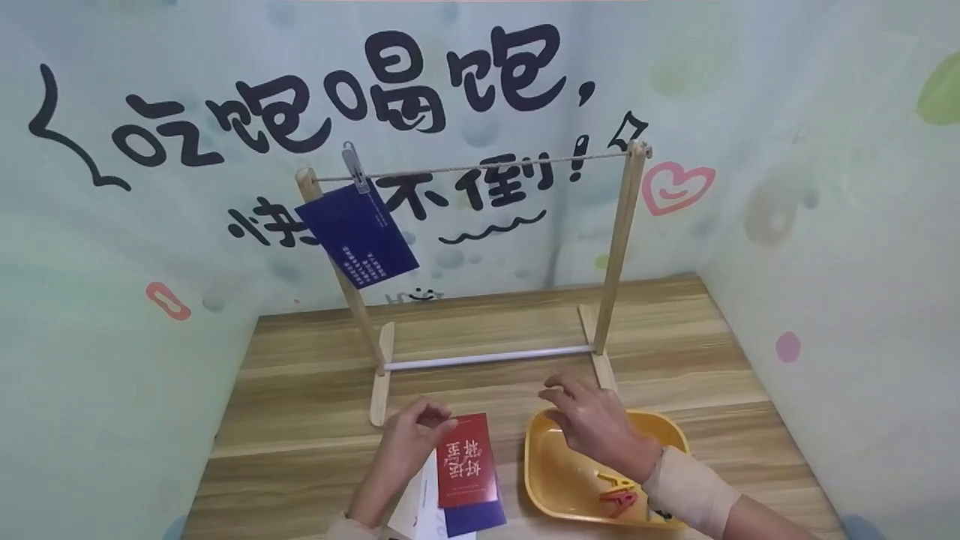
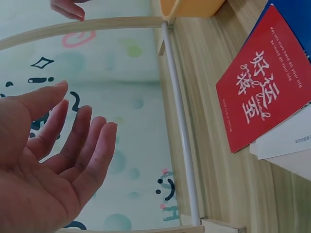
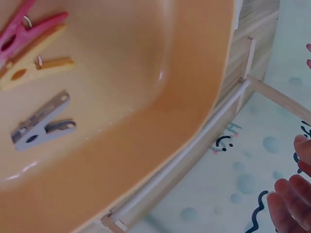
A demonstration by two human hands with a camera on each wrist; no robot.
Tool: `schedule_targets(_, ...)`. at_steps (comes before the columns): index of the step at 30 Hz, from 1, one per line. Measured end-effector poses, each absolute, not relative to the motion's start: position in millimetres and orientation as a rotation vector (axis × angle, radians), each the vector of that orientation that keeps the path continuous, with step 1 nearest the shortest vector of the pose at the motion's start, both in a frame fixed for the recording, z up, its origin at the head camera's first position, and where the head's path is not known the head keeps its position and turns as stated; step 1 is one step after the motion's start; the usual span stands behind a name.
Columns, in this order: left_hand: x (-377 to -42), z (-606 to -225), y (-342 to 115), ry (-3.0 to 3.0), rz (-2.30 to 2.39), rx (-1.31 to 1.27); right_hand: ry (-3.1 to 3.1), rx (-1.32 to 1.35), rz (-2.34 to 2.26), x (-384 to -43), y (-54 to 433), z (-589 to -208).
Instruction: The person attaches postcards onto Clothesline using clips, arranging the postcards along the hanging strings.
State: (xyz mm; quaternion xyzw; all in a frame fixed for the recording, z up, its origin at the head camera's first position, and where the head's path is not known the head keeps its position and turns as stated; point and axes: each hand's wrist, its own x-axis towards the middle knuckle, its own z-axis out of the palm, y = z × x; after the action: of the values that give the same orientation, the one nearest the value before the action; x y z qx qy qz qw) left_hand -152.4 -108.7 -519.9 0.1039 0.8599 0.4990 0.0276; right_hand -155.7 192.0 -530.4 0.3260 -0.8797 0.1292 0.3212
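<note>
The left hand point(image 1: 412, 435) has its fingers loosely bent and spread, with nothing in them, and the right hand point(image 1: 596, 424) is likewise bare, its fingers relaxed over the edge of the yellow basin point(image 1: 532, 480). Just to the right of the left hand lies the red card point(image 1: 465, 466), overlapping a lower blue card point(image 1: 476, 519) and some white cards point(image 1: 426, 501); because they are stacked, picking up the red one carelessly could drag the others along or fan them out across the wood. In the basin, under the right wrist, the pink clip point(image 3: 29, 34) and the yellow clip point(image 3: 46, 68) lie against each other, so a hurried pinch might bring up both, while the grey clip point(image 3: 41, 124) lies just apart and looks easier to take cleanly. The right forearm passes over the basin's near side, and a low sweep could catch its rim. Beyond both hands, the hanging blue card point(image 1: 356, 236) tilts from a single clear clip point(image 1: 355, 169) on the string point(image 1: 480, 166); with so small a hold near one corner, a tug on the string or a bump to the wooden frame point(image 1: 621, 255) could swing it or work it loose.
</note>
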Motion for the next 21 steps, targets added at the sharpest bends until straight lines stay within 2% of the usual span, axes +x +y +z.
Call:
schedule_targets(15, -142.9, -553.4, -106.4, 2.75, 1.356, 0.324, -2.521, 0.821, 0.279, -141.3, 219.0, -562.9)
schedule_targets(21, -138.4, -569.4, -102.6, 2.957, 1.108, 0.286, -2.587, 0.793, 0.264, -137.4, 228.2, -569.5)
